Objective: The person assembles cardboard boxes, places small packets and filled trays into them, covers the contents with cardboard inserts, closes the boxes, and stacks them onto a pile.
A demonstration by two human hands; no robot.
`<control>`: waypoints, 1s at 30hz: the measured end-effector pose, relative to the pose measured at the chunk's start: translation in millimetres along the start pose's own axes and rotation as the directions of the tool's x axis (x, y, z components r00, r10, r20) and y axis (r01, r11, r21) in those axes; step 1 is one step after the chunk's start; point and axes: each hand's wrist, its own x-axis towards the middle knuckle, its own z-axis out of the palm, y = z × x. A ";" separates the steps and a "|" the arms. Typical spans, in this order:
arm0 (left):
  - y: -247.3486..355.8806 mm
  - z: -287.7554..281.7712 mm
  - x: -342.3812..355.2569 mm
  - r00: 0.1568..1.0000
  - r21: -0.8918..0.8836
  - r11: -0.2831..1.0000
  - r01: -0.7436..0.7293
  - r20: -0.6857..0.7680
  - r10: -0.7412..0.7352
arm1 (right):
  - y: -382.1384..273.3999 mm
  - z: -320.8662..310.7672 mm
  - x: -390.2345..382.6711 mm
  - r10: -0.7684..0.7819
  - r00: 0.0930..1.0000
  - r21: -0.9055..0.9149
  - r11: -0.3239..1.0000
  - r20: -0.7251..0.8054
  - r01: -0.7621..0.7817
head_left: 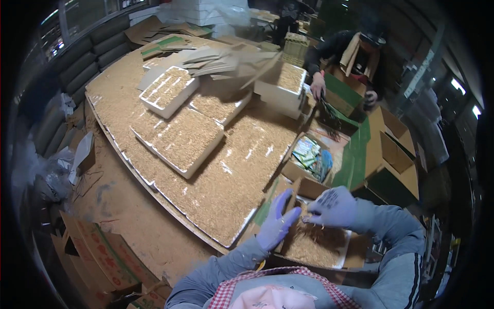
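My left hand, in a lavender glove, has its fingers spread against the near-left wall of an open cardboard box. To its right, my right hand wears a matching glove with a dark mark on its back. Its fingers are curled down over wood shavings, with tan bits at the fingertips. Below both hands is a white tray filled with wood shavings. Part of the shavings under the right hand is blurred, and what lies deeper in the box is hidden.
A large table bears shavings-filled white trays, with one tray stacked higher. Flat cardboard pieces are piled behind. A box of colourful packets stands ahead. Across the right side, a co-worker handles dark stems near open cartons.
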 end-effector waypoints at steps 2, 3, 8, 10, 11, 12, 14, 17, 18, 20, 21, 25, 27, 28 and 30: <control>-9.6 0.0 1.2 0.999 0.031 0.999 0.014 0.042 -0.015 | 41.7 -16.8 42.8 0.083 0.786 0.124 0.992 -0.613 -0.008; -7.3 -2.4 -1.7 0.996 0.084 0.995 -0.058 0.073 0.052 | 68.0 -16.5 79.5 0.177 0.821 0.148 0.982 -0.543 -0.114; -13.2 -7.1 36.0 0.987 -0.035 0.997 -0.061 0.147 0.066 | 210.3 148.7 184.4 0.231 0.780 -0.247 0.864 -0.581 -0.440; -1.8 -34.4 75.4 0.972 0.326 0.928 -0.182 -0.081 0.219 | 201.4 136.4 198.6 0.466 0.840 -0.095 0.857 -0.277 -0.507; -1.0 -52.3 102.3 0.936 0.411 0.884 -0.223 -0.162 0.312 | 176.8 102.6 193.0 0.494 0.840 0.032 0.865 -0.225 -0.501; -1.3 -66.6 137.7 0.891 0.485 0.834 -0.263 -0.210 0.403 | 165.5 81.7 182.0 0.512 0.831 0.040 0.855 -0.217 -0.516; 14.2 -85.9 217.4 0.757 0.614 0.689 -0.385 -0.216 0.616 | 155.8 53.7 166.8 0.490 0.852 -0.005 0.866 -0.185 -0.500; 34.5 -97.1 342.1 0.633 0.862 0.447 -0.239 -0.211 0.745 | 153.7 51.0 165.2 0.484 0.819 -0.003 0.860 -0.309 -0.510; 44.9 -96.0 369.4 0.612 0.924 0.352 -0.150 -0.193 0.767 | 149.7 48.8 162.7 0.480 0.824 -0.044 0.856 -0.301 -0.515; 52.2 -94.3 406.6 0.745 0.968 0.251 0.002 -0.169 0.645 | 152.5 63.7 158.2 0.444 0.836 -0.048 0.874 -0.322 -0.483; 57.2 -102.0 415.5 0.823 0.971 0.234 -0.043 -0.098 0.560 | 156.9 71.5 155.4 0.391 0.839 0.029 0.911 -0.378 -0.411; 81.1 -102.6 398.7 0.828 0.956 0.278 -0.095 -0.079 0.555 | 171.5 73.1 124.3 0.535 0.775 0.377 0.831 -0.338 -0.409; 98.6 -72.9 345.0 0.754 0.932 0.285 -0.222 -0.022 0.657 | 183.5 78.8 90.9 0.601 0.722 0.337 0.796 -0.343 -0.503; 109.8 -76.8 314.2 0.714 0.907 0.318 -0.278 -0.027 0.700 | 192.5 93.5 91.3 0.562 0.685 0.272 0.826 -0.463 -0.494; 113.3 -78.4 252.5 0.516 0.750 0.323 -0.578 0.029 0.856 | 184.3 88.7 83.0 0.448 0.610 0.209 0.882 -0.654 -0.423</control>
